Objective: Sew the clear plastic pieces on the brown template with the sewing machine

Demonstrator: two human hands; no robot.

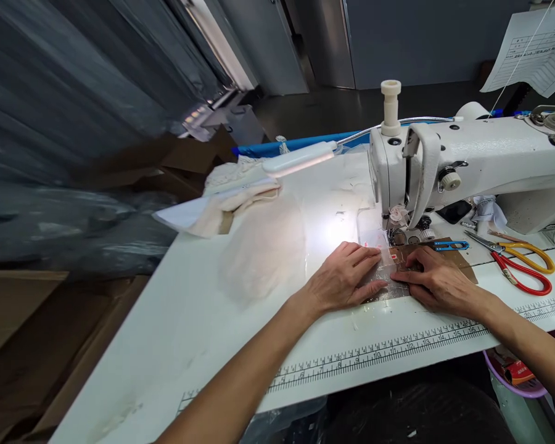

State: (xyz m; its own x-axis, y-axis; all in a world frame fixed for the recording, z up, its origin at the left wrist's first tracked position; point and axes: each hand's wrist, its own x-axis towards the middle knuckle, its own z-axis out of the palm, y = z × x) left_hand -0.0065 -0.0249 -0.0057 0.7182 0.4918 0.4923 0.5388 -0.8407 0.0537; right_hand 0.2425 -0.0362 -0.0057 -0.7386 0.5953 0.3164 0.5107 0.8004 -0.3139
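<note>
A white sewing machine (485, 148) stands at the right, its needle area lit by a lamp. Just in front of the presser foot, a thin translucent piece of material (395, 290) lies on the table. My left hand (351, 277) rests flat on its left side, fingers spread toward the needle. On the right, my right hand (437, 280) has its fingers bent, thumb and forefinger at the material; whether they pinch it is unclear. Brown card (462, 265) lies partly beneath the right hand. Blue thread snips (451, 245) sit just beyond that hand.
Scissors with red and yellow handles (525, 262) lie at the right. A printed ruler (388, 356) runs along the front edge of the table (166, 333). Sheer pale fabric (263, 253) and folded cloth (240, 206) lie left. A lamp (300, 158) hangs above.
</note>
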